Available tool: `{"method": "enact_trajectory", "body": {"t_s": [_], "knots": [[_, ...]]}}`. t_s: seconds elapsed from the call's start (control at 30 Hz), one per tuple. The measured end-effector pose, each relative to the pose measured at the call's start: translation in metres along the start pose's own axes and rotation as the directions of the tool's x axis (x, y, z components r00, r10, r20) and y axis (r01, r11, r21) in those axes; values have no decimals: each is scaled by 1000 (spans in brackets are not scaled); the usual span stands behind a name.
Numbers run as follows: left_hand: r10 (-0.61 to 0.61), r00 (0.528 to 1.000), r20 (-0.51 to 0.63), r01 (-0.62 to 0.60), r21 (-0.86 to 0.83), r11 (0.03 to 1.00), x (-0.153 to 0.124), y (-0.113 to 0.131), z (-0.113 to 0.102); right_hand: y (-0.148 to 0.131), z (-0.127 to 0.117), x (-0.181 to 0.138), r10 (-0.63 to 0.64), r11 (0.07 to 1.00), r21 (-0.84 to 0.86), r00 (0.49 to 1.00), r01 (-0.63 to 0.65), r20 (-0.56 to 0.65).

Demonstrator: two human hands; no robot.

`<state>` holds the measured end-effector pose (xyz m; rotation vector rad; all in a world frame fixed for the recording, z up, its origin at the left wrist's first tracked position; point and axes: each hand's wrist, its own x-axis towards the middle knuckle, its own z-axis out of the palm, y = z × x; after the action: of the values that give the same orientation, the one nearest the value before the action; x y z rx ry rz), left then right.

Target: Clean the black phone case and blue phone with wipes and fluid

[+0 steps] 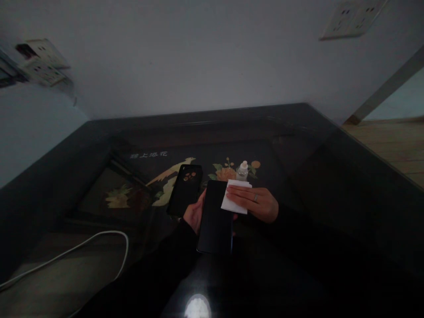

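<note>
A black smartphone (215,225) rests in my left hand (194,215), which wraps round it from beneath; fingertips show at its right edge. My right hand (260,202), wearing a ring, presses a folded white tissue (236,205) with its fingers. The tissue overlaps the phone's upper right part. Left of the phone lies a black phone case (184,190) with round camera holes. Just behind the tissue stands a small clear bottle (242,171) with a white top, its lower part hidden.
The dark glossy table (285,132) bears a bird-and-flower picture. A white cable (89,240) curves across its left side. Behind it rises a pale wall (198,57) with sockets (353,17) at upper right and more sockets (46,62) at upper left. A light reflects near the front.
</note>
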<state>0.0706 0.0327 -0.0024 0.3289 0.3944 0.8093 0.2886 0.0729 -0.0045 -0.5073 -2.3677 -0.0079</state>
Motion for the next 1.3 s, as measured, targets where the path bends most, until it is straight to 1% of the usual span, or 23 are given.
{"method": "enact_trajectory", "body": {"t_s": [0.2,0.47,0.63,0.73,0.87,0.97,1.03,1.07,1.1,1.17,1.23,1.27,1.3], "knots": [[25,1000,-2,-24,32,999,0,0,1,-2,2,-1,70,998,-6,997,-70,-35],[-3,1000,13,3,-5,1000,1,1,1,3,5,-1,5,1000,25,1000,-4,-20],[47,999,23,-47,-12,999,0,1,0,4,5,0,-45,998,39,999,45,12],[47,999,20,-47,-12,999,0,0,-1,3,5,0,-54,998,32,998,53,35],[37,999,28,-37,-1,999,0,-1,0,5,1,3,-14,1000,9,999,14,31],[-4,998,62,3,12,1000,0,-2,3,5,-3,8,43,999,-12,999,-43,2],[-42,997,68,42,6,999,0,-3,3,0,-4,11,46,999,-22,999,-45,16],[-46,997,58,46,1,999,0,-3,2,-4,-4,12,25,999,-24,999,-24,35],[-20,999,31,21,-7,1000,1,-4,0,-10,-4,13,-10,1000,-25,998,11,60],[72,995,-75,-73,-11,997,4,-4,-4,-22,-2,13,-110,993,-15,987,113,120],[163,969,-187,-166,-2,986,6,-4,-7,-28,0,12,-214,977,21,963,213,164],[191,958,-216,-194,5,981,6,-3,-8,-28,0,11,-235,972,37,957,232,170],[191,958,-215,-194,8,981,5,-3,-7,-25,0,10,-227,974,42,960,223,167]]}}
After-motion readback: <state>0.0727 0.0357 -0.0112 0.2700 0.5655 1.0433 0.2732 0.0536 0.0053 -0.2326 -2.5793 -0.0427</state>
